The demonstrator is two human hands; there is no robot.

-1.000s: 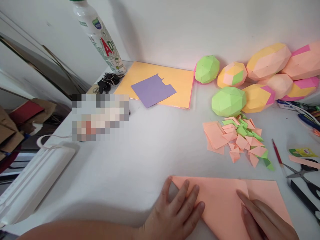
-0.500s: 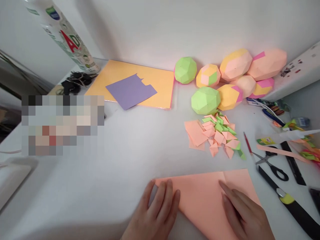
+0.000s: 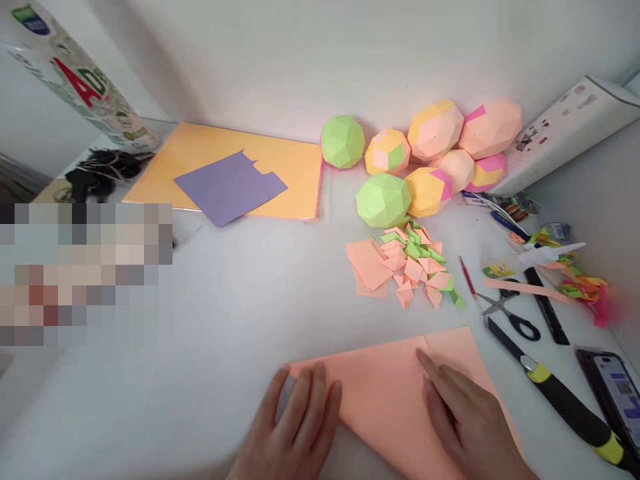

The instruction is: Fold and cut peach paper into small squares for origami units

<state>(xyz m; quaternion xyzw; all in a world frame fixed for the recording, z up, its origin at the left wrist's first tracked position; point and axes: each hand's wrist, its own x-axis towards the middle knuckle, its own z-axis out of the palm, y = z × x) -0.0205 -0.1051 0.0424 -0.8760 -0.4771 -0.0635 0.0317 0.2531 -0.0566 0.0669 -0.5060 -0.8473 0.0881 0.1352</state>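
Peach sheet [image 3: 375,400] in head view: folded, it lies flat on the worktop [image 3: 225,287] right in front of you, running out of sight toward the near edge.
Tip: its narrow corner points at the worktop's left edge, under the fingertips of your left hand [image 3: 293,433].
Long axis: its longest visible edge runs left to right, the right end slanting toward the worktop's far edge; the lower part is cut off, so I cannot tell the full length.
Left hand: palm down on the tip, your fingers a little spread.
Right hand [image 3: 470,413]: index fingertip resting beside a short line in the sheet, thumb close below; I cannot tell whether your fingers pinch anything.
Paper pieces [image 3: 414,269]: a peach and green heap beyond the sheet, peach squares [image 3: 369,263] touching its left side.
Cutter [image 3: 565,393]: toward the worktop's right edge, blade end pointing to the far edge, just beside the scissors [image 3: 501,305].
Phone [image 3: 617,393]: right of the cutter.
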